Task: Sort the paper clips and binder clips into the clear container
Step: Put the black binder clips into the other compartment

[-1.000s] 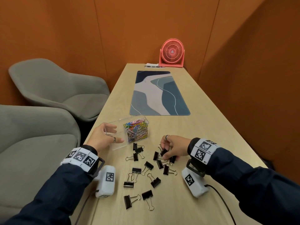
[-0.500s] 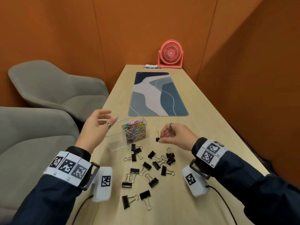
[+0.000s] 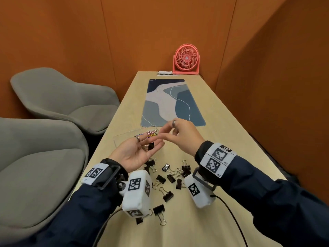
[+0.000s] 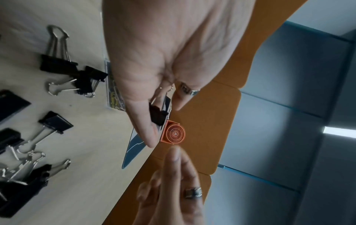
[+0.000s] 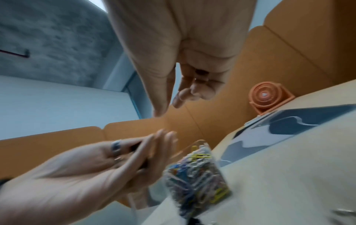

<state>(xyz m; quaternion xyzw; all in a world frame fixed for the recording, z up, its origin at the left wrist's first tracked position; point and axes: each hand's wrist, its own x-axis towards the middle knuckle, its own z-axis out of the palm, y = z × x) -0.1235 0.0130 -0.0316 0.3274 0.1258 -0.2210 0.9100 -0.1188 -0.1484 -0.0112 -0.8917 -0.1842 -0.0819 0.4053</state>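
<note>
You had even, soft room light in the head view, with only faint shadows under the clips on the table. Its wide lens bent the wall seams and stretched the sleeves at the lower corners. In the left wrist view a ceiling lamp glared white at the right edge, the nearest clips were smeared at the left edge, and the right hand was soft. The right wrist view was the blurriest: the left hand and the container were streaked by motion.
</note>
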